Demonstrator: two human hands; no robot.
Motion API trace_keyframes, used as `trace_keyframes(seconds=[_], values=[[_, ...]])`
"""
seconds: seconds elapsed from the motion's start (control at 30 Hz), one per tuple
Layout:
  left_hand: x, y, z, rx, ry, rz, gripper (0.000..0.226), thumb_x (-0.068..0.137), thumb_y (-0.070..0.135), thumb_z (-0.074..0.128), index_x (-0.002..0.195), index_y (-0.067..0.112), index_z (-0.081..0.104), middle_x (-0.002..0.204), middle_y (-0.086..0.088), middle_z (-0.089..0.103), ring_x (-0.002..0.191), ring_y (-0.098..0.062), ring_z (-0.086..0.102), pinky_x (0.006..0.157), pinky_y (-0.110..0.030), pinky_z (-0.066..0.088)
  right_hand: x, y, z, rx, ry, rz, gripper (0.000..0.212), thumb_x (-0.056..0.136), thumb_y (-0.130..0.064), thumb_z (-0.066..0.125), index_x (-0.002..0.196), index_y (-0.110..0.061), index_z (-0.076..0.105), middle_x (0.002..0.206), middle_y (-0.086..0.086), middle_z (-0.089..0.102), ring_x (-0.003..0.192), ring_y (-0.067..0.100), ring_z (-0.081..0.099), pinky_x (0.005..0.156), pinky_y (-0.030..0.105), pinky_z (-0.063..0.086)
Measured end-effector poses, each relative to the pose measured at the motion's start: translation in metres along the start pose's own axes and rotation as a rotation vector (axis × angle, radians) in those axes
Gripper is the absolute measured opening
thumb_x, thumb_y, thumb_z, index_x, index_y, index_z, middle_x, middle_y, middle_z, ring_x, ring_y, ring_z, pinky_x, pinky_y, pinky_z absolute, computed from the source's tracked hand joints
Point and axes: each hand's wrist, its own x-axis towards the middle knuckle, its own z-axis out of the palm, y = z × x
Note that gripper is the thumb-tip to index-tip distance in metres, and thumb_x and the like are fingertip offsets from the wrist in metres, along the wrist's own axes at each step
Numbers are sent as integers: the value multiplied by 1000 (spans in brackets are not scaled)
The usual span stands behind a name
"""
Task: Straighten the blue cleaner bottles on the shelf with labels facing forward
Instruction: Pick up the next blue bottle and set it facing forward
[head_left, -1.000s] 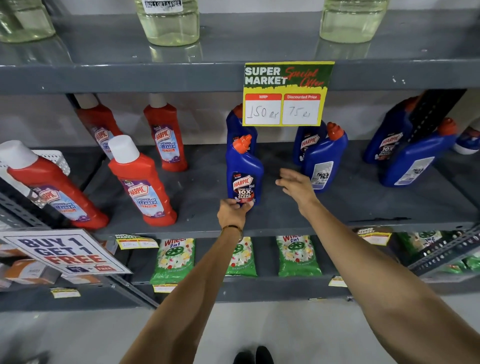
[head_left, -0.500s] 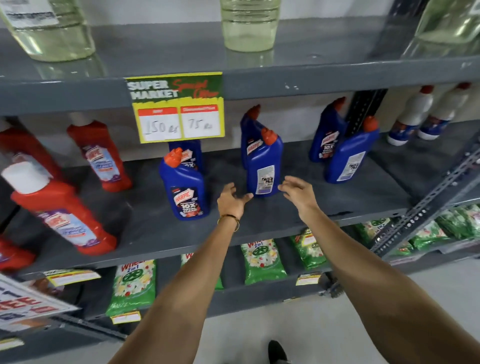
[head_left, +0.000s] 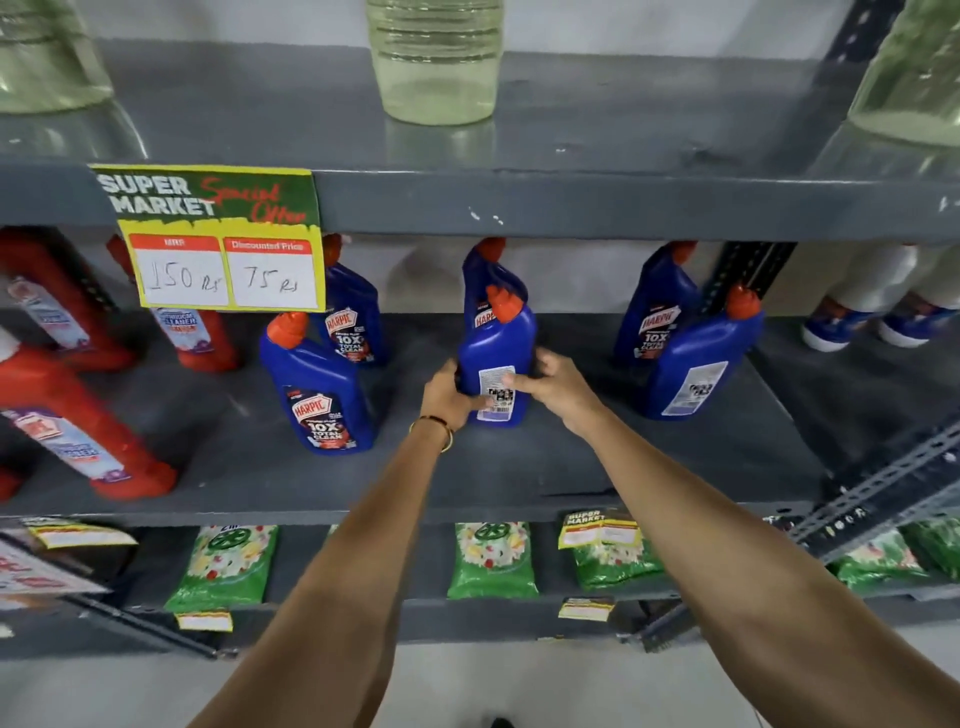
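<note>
Head view shows my left hand (head_left: 448, 396) and right hand (head_left: 555, 388) on opposite sides of the middle blue plastic cleaner bottle with the orange cap (head_left: 497, 358), fingers (head_left: 519, 385) clamped on it. It stands upright mid-depth on the grey metal shelf (head_left: 519, 467), its white back label toward me, which I judge is why I grip both flanks: to twist it round. Its blue neighbour to the left (head_left: 322, 395) already shows its front label.

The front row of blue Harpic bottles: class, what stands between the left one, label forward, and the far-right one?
In the head view, a blue bottle with its back label forward, held by the left hand and the right hand.
</note>
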Motion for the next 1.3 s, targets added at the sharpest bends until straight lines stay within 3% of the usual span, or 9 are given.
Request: trace_keyframes(seconds=[0.2, 0.3, 0.43, 0.5, 0.63, 0.83, 1.03, 1.17, 1.3], values=[[-6, -2, -1, 4, 70, 29, 62, 58, 2, 82, 114, 1, 54, 115, -18, 66, 102, -32, 63, 87, -38, 52, 0, 2, -1, 9, -4, -35, 39, 76, -3, 71, 114, -4, 59, 113, 13, 66, 84, 10, 66, 62, 12, 54], [-12, -3, -4, -39, 112, 50, 58, 52, 7, 86, 102, 4, 57, 106, -16, 69, 93, -28, 66, 80, -36, 55, -2, -4, -5, 46, -39, -57, 39, 76, 0, 70, 114, -4, 60, 110, 12, 67, 84, 9, 68, 67, 16, 56], [-21, 5, -1, -150, 166, 80, 55, 51, 15, 88, 86, 14, 46, 93, -3, 66, 80, -17, 63, 61, -19, 54, -3, -22, -11, 108, -30, -85, 47, 79, 2, 67, 123, -7, 56, 110, 4, 65, 90, 5, 67, 72, 18, 56], [-25, 10, 4, -167, 229, 70, 56, 50, 22, 88, 83, 15, 43, 86, 1, 63, 77, -18, 62, 64, -27, 56, -4, -30, -12, 119, -22, -76, 53, 81, -2, 67, 131, -11, 50, 112, -1, 64, 96, 7, 64, 77, 21, 55], [-33, 21, 12, 1, 365, 72, 55, 52, 35, 84, 80, 16, 41, 74, 3, 59, 65, -21, 56, 60, -32, 46, -10, -32, -2, 162, -99, -22, 51, 80, -15, 70, 126, -24, 52, 108, -5, 66, 95, 8, 66, 72, 21, 56], [-42, 16, 16, 202, 361, 142, 48, 59, 36, 78, 88, 16, 45, 84, 0, 65, 72, -24, 58, 61, -29, 38, -16, -20, 16, 179, -27, 39, 58, 75, -20, 75, 126, -19, 48, 106, -2, 65, 95, 13, 66, 67, 23, 57], [-42, 9, 0, -16, 180, 197, 46, 57, 25, 85, 93, 13, 59, 95, -4, 71, 85, -18, 65, 75, -29, 52, -16, -15, 18, 289, 79, -4, 53, 72, -16, 76, 120, -19, 53, 102, -8, 68, 87, 6, 69, 60, 21, 57], [-35, 6, -19, -507, -78, 14, 18, 74, 13, 74, 90, 19, 66, 94, -5, 68, 96, -23, 62, 84, -30, 53, -14, -14, 12, 306, 108, 0, 56, 68, -17, 79, 118, -21, 54, 109, -2, 68, 99, 15, 67, 78, 33, 58], [-31, -5, -24, -634, -341, -174, 14, 89, 26, 56, 100, 20, 63, 98, -2, 68, 89, -16, 65, 87, -36, 51, -16, -15, 8, 318, 63, -2, 60, 65, -19, 80, 120, -18, 55, 114, 3, 68, 101, 18, 67, 82, 37, 57]])
